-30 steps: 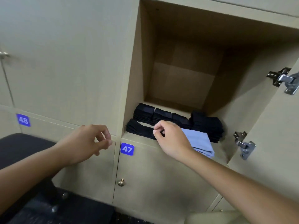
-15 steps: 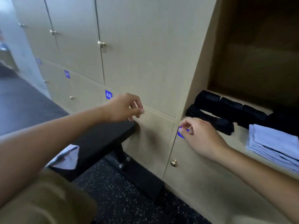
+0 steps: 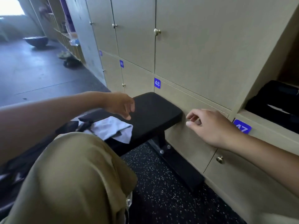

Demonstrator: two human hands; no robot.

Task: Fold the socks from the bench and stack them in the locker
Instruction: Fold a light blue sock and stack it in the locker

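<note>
Reaching out over the bench (image 3: pixel 155 110), your left hand (image 3: pixel 120 105) hangs with fingers loosely spread and nothing in them, and the light blue sock (image 3: pixel 110 129) lies just below and toward you from those fingertips. Its long axis seems to run along the bench, though the crumpling makes that hard to call. Your right hand (image 3: pixel 208 125) floats empty, fingers loosely curled, beside the locker (image 3: pixel 265 120) where dark folded socks (image 3: pixel 275 101) sit. Left is clearly nearer; I'd expect it to drop for the pickup.

Pale blue socks (image 3: pixel 111 129) lie crumpled on the black worktop (image 3: pixel 155 110); folded black socks (image 3: pixel 273 101) sit in the open locker (image 3: pixel 265 120).
</note>
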